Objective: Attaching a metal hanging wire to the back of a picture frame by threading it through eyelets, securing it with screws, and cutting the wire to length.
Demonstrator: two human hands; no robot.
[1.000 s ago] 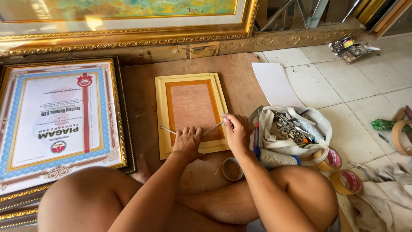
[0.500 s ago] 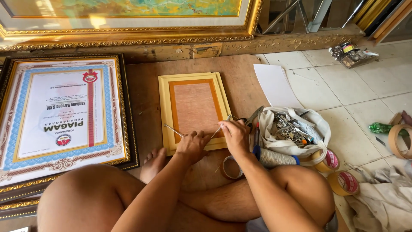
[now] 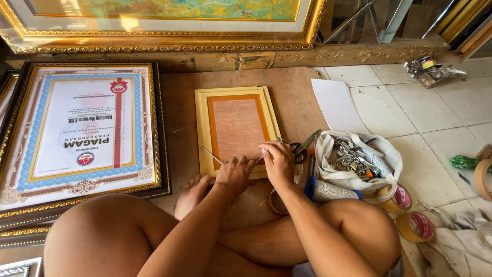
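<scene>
A small yellow picture frame [image 3: 237, 125] lies face down on a brown board [image 3: 179, 102], its brown backing up. My left hand [image 3: 233, 172] rests on the frame's near edge and grips a thin metal tool [image 3: 211, 155] that sticks out to the left. My right hand [image 3: 277, 161] is beside it at the frame's near right corner, fingers pinched; what they pinch is too small to tell. Scissors [image 3: 305, 146] lie just right of that hand.
A large framed certificate [image 3: 77, 133] lies at the left. A big gilt-framed painting [image 3: 164, 23] stands behind. A white cloth bag [image 3: 359, 159] of metal hardware, tape rolls [image 3: 417, 225] and a white sheet [image 3: 335, 105] are on the tiled floor at right. My crossed legs are in front.
Both hands have shifted slightly right along the frame's near edge and drawn closer together. The view has tilted a little; the frame itself has not moved.
</scene>
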